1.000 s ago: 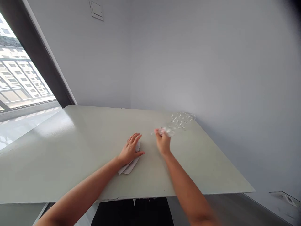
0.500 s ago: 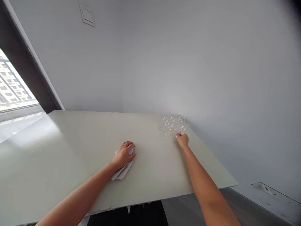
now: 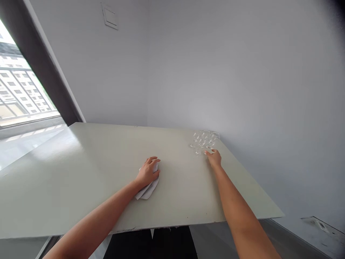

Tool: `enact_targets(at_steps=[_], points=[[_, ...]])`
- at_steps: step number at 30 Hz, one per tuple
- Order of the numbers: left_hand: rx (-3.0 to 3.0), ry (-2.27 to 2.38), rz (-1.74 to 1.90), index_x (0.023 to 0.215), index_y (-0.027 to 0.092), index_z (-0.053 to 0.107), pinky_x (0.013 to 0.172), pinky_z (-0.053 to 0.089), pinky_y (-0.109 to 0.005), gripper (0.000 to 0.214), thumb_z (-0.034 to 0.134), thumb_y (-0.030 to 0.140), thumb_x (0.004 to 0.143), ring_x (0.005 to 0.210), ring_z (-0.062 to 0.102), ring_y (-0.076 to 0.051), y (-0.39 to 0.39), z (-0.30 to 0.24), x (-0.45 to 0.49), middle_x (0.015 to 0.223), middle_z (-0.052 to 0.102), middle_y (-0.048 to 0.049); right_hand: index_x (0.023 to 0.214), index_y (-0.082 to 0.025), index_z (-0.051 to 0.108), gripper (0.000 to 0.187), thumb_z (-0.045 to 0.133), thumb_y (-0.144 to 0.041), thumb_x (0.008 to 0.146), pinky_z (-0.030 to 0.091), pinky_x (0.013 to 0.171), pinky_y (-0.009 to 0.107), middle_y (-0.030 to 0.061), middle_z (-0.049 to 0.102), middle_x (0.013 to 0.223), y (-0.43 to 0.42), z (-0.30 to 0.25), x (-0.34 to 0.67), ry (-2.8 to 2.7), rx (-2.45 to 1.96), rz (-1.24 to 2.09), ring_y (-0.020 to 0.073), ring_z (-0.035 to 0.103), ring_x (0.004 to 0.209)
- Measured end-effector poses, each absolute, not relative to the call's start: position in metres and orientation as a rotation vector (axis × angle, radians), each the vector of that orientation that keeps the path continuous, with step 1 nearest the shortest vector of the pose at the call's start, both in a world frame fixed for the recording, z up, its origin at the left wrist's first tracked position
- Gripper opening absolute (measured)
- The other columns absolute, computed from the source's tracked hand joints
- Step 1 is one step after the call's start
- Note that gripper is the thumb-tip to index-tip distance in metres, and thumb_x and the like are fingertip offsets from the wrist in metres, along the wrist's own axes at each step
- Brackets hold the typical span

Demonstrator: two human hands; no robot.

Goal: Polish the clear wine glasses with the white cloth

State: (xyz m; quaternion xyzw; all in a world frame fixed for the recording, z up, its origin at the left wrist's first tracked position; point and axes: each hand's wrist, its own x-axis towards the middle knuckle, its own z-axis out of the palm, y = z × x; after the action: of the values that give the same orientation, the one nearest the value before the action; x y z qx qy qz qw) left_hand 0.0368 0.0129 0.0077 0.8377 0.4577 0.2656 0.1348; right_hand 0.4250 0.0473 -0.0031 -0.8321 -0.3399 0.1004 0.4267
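My left hand (image 3: 147, 174) rests on the table with its fingers curled over a folded pale cloth (image 3: 147, 192), which sticks out below the palm. Toward the far right corner stands a cluster of several small clear glasses (image 3: 201, 138), packed close together; their exact shape is hard to make out. My right hand (image 3: 214, 157) is at the near edge of this cluster, thumb and fingers apart, with nothing visible held between them. Whether its fingertips touch the nearest glass I cannot tell.
The pale glossy table (image 3: 107, 151) meets a grey wall (image 3: 229, 72) behind it. A window (image 3: 21, 79) with a dark frame is at the left. A low socket panel (image 3: 322, 226) shows on the wall at the right, and a black seat (image 3: 151, 246) is under the front edge.
My right hand's fingers have gone from pinched together to apart beside the glasses. My left hand stays on the cloth. The whole view has shifted slightly.
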Motion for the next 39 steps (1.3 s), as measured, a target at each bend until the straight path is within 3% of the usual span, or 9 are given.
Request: enact_targets(at_steps=[7, 10, 17, 22, 26, 28, 31, 34, 39], points=[[2.373, 1.656, 0.696, 0.121, 0.024, 0.045, 0.082, 0.039, -0.038, 0.047, 0.053, 0.029, 0.075, 0.095, 0.051, -0.025, 0.005, 0.015, 0.034, 0.106, 0.05, -0.0096, 0.101, -0.017, 0.046, 0.051, 0.064, -0.046, 0.063, 0.043, 0.05, 0.026, -0.0007, 0.055, 0.064, 0.011, -0.008, 0.414, -0.669, -1.923, 0.362, 0.0161, 0.055, 0.057], [2.129, 1.607, 0.7, 0.118, 0.027, 0.047, 0.071, 0.04, -0.032, 0.04, 0.049, 0.029, 0.078, 0.085, 0.055, -0.021, 0.009, 0.021, 0.031, 0.099, 0.057, -0.0066, 0.1, -0.017, 0.044, 0.047, 0.061, -0.045, 0.066, 0.04, 0.041, 0.024, -0.0028, 0.052, 0.058, 0.002, -0.008, 0.405, -0.616, -1.834, 0.407, 0.0138, 0.05, 0.049], [1.461, 1.145, 1.182, 0.108, 0.027, 0.051, 0.055, 0.039, -0.022, 0.034, 0.052, 0.038, 0.076, 0.063, 0.052, -0.011, 0.026, 0.068, 0.031, 0.084, 0.061, 0.0003, 0.089, -0.019, 0.046, 0.028, 0.053, -0.037, 0.07, 0.036, 0.036, 0.021, -0.0049, 0.051, 0.056, -0.01, -0.004, 0.397, -0.554, -1.698, 0.419, 0.0091, 0.042, 0.038], [1.346, 1.377, 1.143, 0.116, 0.025, 0.046, 0.062, 0.045, -0.026, 0.042, 0.051, 0.038, 0.077, 0.079, 0.058, -0.016, 0.054, 0.08, 0.02, 0.106, 0.058, -0.0065, 0.084, -0.018, 0.049, 0.024, 0.054, -0.032, 0.066, 0.035, 0.036, 0.021, -0.0055, 0.05, 0.053, -0.01, -0.002, 0.399, -0.547, -1.659, 0.47, 0.0084, 0.041, 0.037], [1.537, 1.873, 1.121, 0.12, 0.021, 0.044, 0.087, 0.042, -0.038, 0.049, 0.056, 0.026, 0.073, 0.116, 0.043, -0.027, 0.069, 0.066, -0.003, 0.139, 0.029, -0.0125, 0.084, -0.018, 0.05, 0.024, 0.054, -0.032, 0.064, 0.036, 0.037, 0.02, -0.0057, 0.051, 0.052, -0.009, -0.004, 0.401, -0.548, -1.645, 0.499, 0.0083, 0.042, 0.038], [1.791, 1.967, 1.17, 0.12, 0.022, 0.045, 0.094, 0.038, -0.038, 0.043, 0.049, 0.024, 0.077, 0.12, 0.04, -0.025, 0.068, 0.056, -0.008, 0.138, 0.03, -0.0094, 0.083, -0.018, 0.052, 0.025, 0.054, -0.032, 0.063, 0.035, 0.036, 0.02, -0.0056, 0.051, 0.052, -0.009, -0.004, 0.402, -0.553, -1.644, 0.515, 0.0083, 0.042, 0.038], [2.189, 1.791, 0.949, 0.116, 0.023, 0.051, 0.097, 0.036, -0.037, 0.036, 0.04, 0.02, 0.081, 0.115, 0.046, -0.022, 0.06, 0.035, 0.0, 0.129, 0.044, -0.0066, 0.082, -0.017, 0.053, 0.026, 0.055, -0.032, 0.061, 0.034, 0.036, 0.02, -0.0049, 0.051, 0.052, -0.009, -0.004, 0.401, -0.571, -1.651, 0.53, 0.0084, 0.042, 0.039], [2.357, 1.562, 0.59, 0.113, 0.022, 0.055, 0.101, 0.032, -0.039, 0.035, 0.046, 0.024, 0.079, 0.12, 0.042, -0.024, 0.055, 0.011, 0.022, 0.129, 0.047, -0.0066, 0.081, -0.016, 0.055, 0.026, 0.057, -0.032, 0.06, 0.034, 0.037, 0.02, -0.0045, 0.052, 0.053, -0.01, -0.004, 0.399, -0.592, -1.667, 0.534, 0.0084, 0.043, 0.041], [2.518, 1.314, 0.342, 0.132, 0.021, 0.038, 0.108, 0.015, -0.045, 0.058, 0.042, 0.049, 0.082, 0.133, 0.018, -0.028, 0.073, -0.01, 0.048, 0.144, 0.027, -0.009, 0.08, -0.016, 0.057, 0.026, 0.058, -0.03, 0.059, 0.035, 0.038, 0.02, -0.0039, 0.052, 0.054, -0.008, -0.008, 0.401, -0.606, -1.677, 0.524, 0.0092, 0.045, 0.043]])
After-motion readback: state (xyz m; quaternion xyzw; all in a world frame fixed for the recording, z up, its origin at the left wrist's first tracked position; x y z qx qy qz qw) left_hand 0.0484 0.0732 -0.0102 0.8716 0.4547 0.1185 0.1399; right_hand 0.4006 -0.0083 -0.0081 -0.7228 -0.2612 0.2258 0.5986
